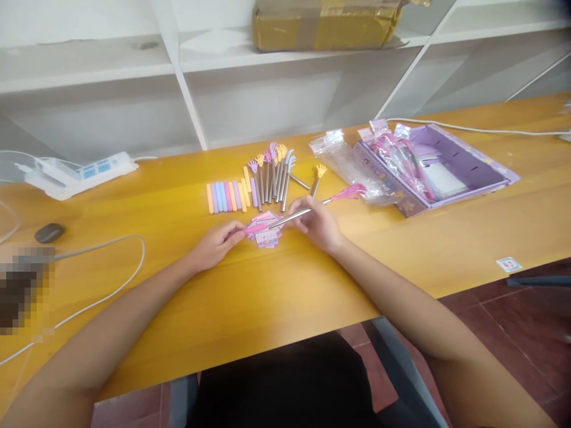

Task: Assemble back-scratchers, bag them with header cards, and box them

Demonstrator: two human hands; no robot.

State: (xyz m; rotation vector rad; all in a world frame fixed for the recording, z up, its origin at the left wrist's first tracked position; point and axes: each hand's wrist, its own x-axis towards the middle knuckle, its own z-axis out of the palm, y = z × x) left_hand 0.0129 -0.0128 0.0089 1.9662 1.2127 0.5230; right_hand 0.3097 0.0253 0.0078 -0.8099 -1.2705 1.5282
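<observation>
Between my two hands lies a back scratcher (289,218) with a pink handle, a metal rod and a pink claw head pointing right. My left hand (219,242) is closed on its pink handle. Fingers of my right hand (317,223) are closed round the metal rod near the claw. Beneath it is a small pile of printed cards (267,238). Just beyond, several metal rods with hand-shaped heads (272,178) in purple, yellow, pink and blue lie side by side. Left of them is a row of coloured handles (227,196). A yellow-headed rod (318,178) lies apart.
At the right stands an open purple box (473,160) holding bagged pink back scratchers (408,160). Clear plastic bags (352,169) lie beside it. A white power strip (93,175), a dark small case (50,232) and a cable (143,249) are at the left. A taped carton (328,25) sits on the shelf.
</observation>
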